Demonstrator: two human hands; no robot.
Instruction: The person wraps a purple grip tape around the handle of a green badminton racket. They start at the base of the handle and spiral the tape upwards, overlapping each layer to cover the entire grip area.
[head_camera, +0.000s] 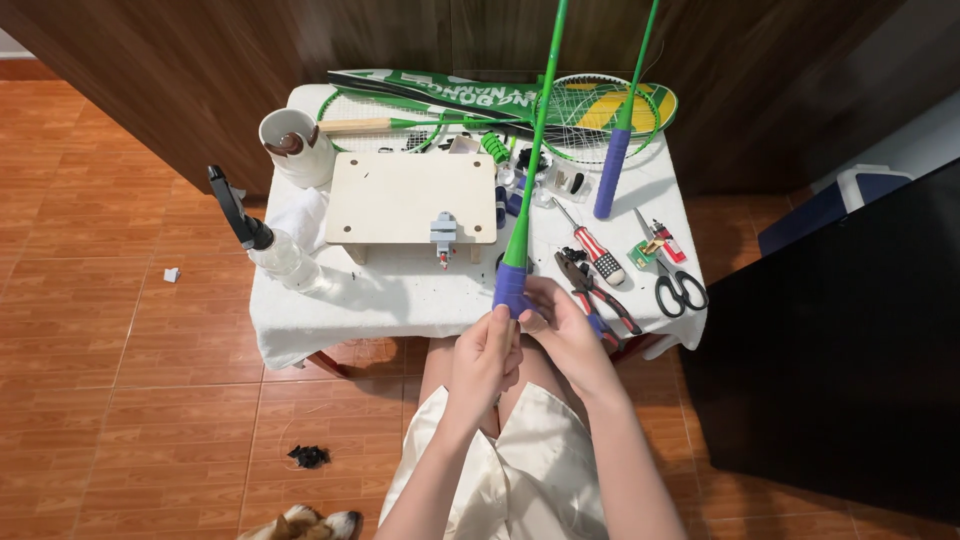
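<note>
Green-shafted badminton racket with blue wrapped grip (512, 283) stands near-upright at the near table edge, long axis running up and far, butt end down at the hands. Left hand (484, 358) pinches something small at the butt, right hand (560, 325) clamps the grip from the right; red-black pliers (592, 290) lie just right.

Green racket shaft (532, 160), blue grip (510, 283), white tablecloth (400, 290), orange tiles (130, 400)

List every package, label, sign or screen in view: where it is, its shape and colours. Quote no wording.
Racket cover: back of the table, flat, green, white and yellow with printed lettering.
Small green card: right side, beside the scissors.
No screen or sign shows.
</note>
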